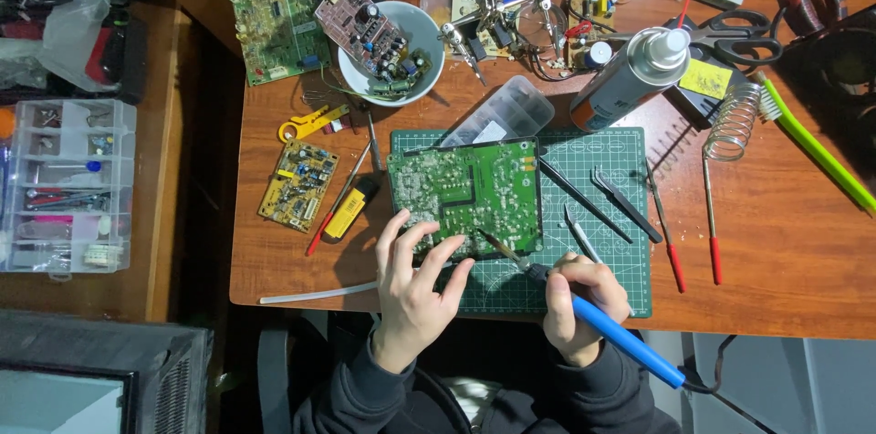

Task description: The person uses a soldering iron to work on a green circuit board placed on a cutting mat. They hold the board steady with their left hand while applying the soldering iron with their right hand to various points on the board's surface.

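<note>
right hand [584, 302] gripping soldering iron [602, 320], tip blurred, left hand [415, 283] on circuit board [465, 188]

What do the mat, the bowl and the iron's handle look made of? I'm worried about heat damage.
Mat: probably rubbery plastic, matte green with a printed grid. Bowl: looks like glazed ceramic, glossy white, though plastic is possible. Iron's handle, in the right hand: smooth blue plastic, slight sheen.

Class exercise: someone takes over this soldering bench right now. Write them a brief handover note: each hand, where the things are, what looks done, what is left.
Left hand: fingers steady the green circuit board on the cutting mat.
Right hand: grips the blue soldering iron, tip at the board's lower edge.
Tweezers lie on the mat to the right.
Done: board laid solder side up.
Left: cannot tell which joints are finished.
</note>
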